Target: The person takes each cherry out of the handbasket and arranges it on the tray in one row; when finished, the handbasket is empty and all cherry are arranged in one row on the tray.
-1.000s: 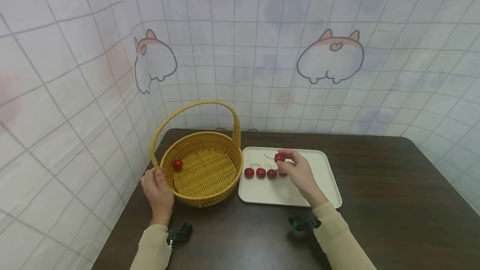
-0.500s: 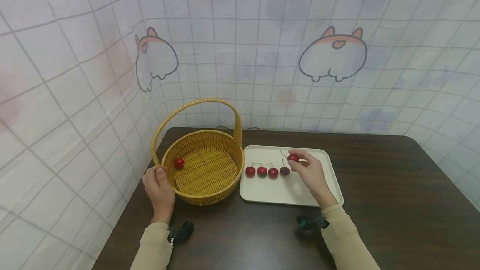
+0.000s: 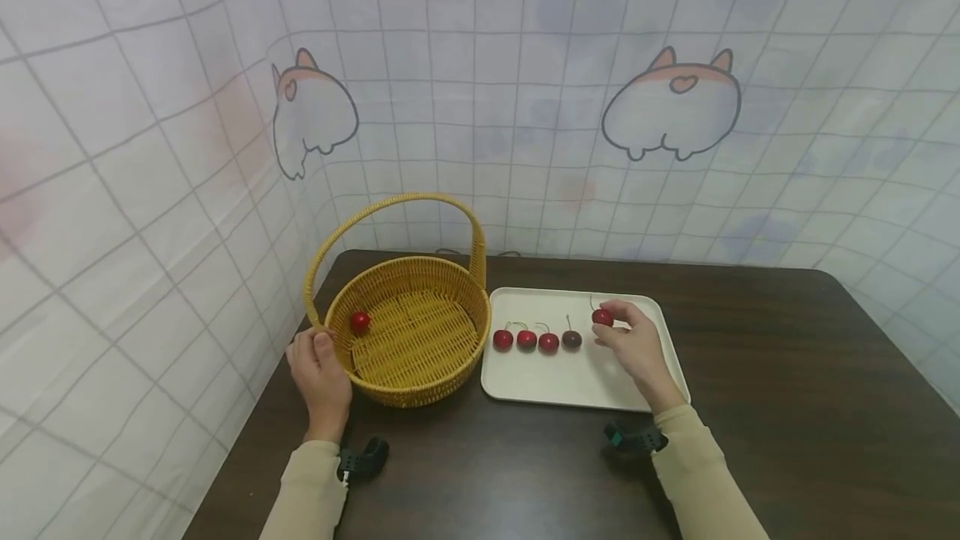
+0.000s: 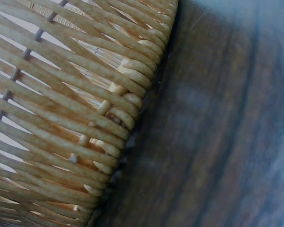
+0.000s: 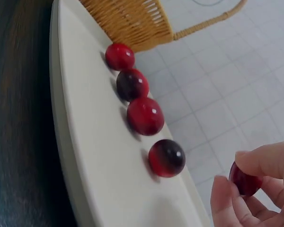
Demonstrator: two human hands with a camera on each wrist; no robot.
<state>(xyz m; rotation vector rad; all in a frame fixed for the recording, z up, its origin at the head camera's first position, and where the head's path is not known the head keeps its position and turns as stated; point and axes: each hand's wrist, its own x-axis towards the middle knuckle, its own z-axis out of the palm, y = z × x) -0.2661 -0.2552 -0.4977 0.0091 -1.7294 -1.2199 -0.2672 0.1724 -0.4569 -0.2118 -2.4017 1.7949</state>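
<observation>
My right hand (image 3: 636, 350) pinches a red cherry (image 3: 602, 318) between thumb and fingers, above the right half of the white tray (image 3: 525, 382). In the right wrist view this held cherry (image 5: 244, 180) is partly covered by the fingers. Several more cherries (image 3: 548, 343) lie in a row on the tray, stems upward; the rightmost one (image 3: 572, 340) looks darker. At the left, my left hand (image 3: 321, 373) grips the rim of the yellow wicker basket (image 3: 420, 397) by the foot of its handle. One red cherry (image 3: 360, 322) sits inside, near the basket's left wall.
The basket's tall arched handle (image 3: 405, 198) rises over it. Tray and basket stand side by side on a dark wooden table (image 3: 480, 473). Behind and to the left hangs a white gridded cloth (image 3: 487, 107). Each wrist wears a black band, the left one (image 3: 363, 458) near the table.
My right hand has carried the pinched cherry rightward over the tray, away from the row, uncovering the dark cherry. The left hand stays on the basket. The head view has shifted slightly.
</observation>
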